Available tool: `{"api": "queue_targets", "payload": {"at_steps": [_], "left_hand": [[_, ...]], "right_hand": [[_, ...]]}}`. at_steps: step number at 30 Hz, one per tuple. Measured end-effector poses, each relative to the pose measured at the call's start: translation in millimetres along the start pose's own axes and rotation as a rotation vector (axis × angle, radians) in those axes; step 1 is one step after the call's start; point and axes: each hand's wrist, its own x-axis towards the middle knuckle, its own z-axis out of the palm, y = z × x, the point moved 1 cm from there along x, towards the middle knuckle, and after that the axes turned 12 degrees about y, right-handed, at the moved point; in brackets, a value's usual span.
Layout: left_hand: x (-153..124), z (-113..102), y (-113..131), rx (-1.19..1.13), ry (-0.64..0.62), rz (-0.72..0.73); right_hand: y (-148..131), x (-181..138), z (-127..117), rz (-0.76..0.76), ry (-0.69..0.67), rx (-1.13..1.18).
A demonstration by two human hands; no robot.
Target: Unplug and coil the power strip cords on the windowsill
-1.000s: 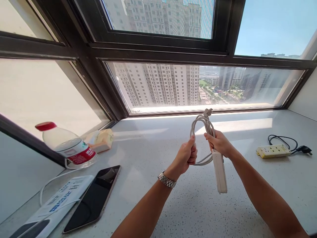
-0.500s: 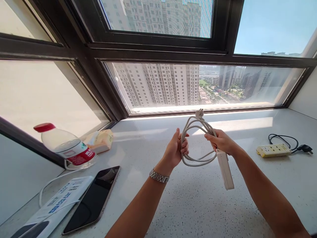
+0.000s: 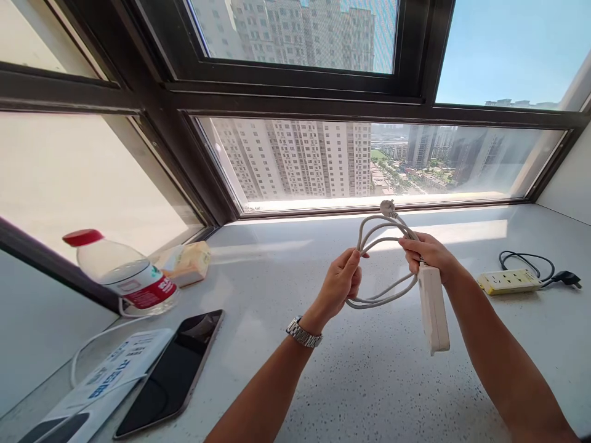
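Above a speckled white counter (image 3: pixel 360 381) I hold a white power strip (image 3: pixel 433 307) with its grey cord (image 3: pixel 383 258) looped in a coil. My right hand (image 3: pixel 427 255) is closed round the strip's top end and the cord there; the strip hangs downward. My left hand (image 3: pixel 344 280), with a metal watch (image 3: pixel 303 333) on the wrist, pinches the left side of the coil. The cord's plug (image 3: pixel 386 207) sticks up at the top of the loop.
A second, yellowish power strip (image 3: pixel 508 281) with a black cord (image 3: pixel 530 258) lies at the right. At the left stand a red-capped bottle (image 3: pixel 122 274), a small packet (image 3: pixel 189 263), a dark phone (image 3: pixel 173 369) and a white printed box (image 3: pixel 106 381) with a white cable. Dark-framed windows rise behind.
The coil first opened wider as my left hand slid left, then both hands shifted right. The strip hangs a little farther right and the plug has moved right with it.
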Motion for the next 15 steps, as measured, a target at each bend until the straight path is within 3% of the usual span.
{"api": "queue_targets", "payload": {"at_steps": [4,6,10,15], "left_hand": [[-3.3,5.0,1.1,0.061,-0.074,0.001],[-2.4,4.0,2.2,0.05,-0.066,-0.002],[3.6,-1.9,0.0,-0.042,0.067,0.004],[6.5,-4.4,-8.8,0.089,0.211,0.163]], "right_hand": [[2.3,4.9,-4.4,-0.021,0.14,0.063],[2.7,5.0,-4.4,-0.041,0.135,0.04],[3.7,2.9,0.6,-0.05,0.054,-0.068],[9.1,4.9,8.4,-0.072,0.186,-0.092]]}}
